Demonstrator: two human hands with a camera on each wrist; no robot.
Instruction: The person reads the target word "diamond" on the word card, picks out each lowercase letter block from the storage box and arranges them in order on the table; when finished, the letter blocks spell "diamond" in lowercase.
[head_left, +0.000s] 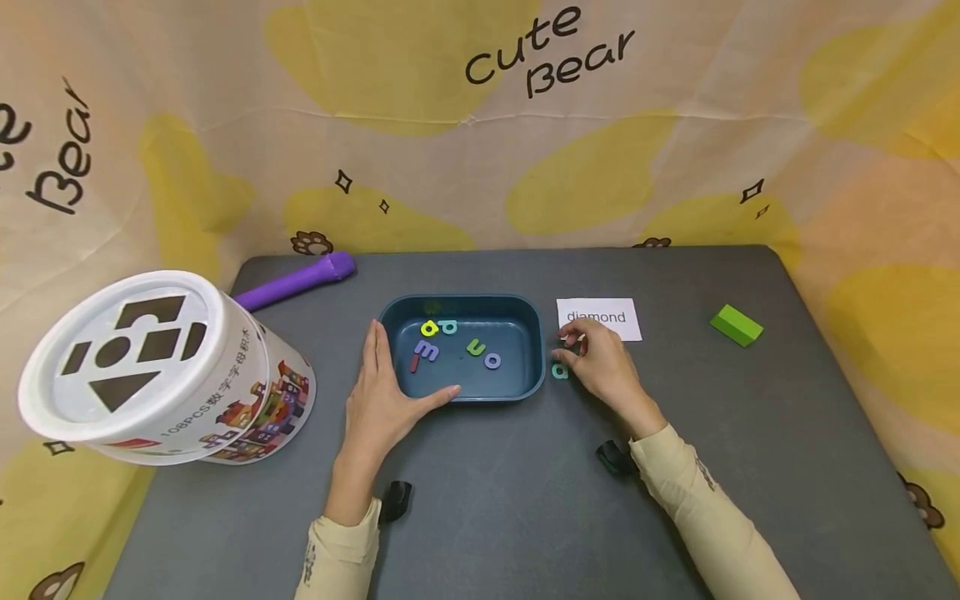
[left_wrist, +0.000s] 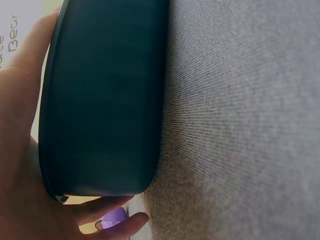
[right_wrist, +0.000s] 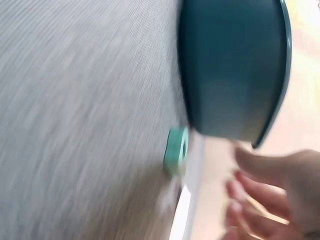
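A dark teal tray (head_left: pixel 468 395) with several coloured letters in it sits mid-table. My left hand (head_left: pixel 386 400) rests at its front left corner, straight fingers along the left end and thumb on the front rim. In the left wrist view the tray wall (left_wrist: pixel 105 100) fills the hand's span. Right of the tray, my right hand (head_left: pixel 600 362) hovers with fingers loosely bent, close over a teal letter (head_left: pixel 559 372) on the table. Blurred in the right wrist view, its thumb and fingers (right_wrist: pixel 257 195) stand apart with nothing visible between them.
A white card reading "diamond" (head_left: pixel 611 310) lies beyond the right hand. A green block (head_left: pixel 737 326) lies far right. At left stand a large white bucket (head_left: pixel 180 375) with a shape-hole lid and a purple stick (head_left: pixel 300 280). A patterned cloth (head_left: pixel 450 150) hangs behind the table.
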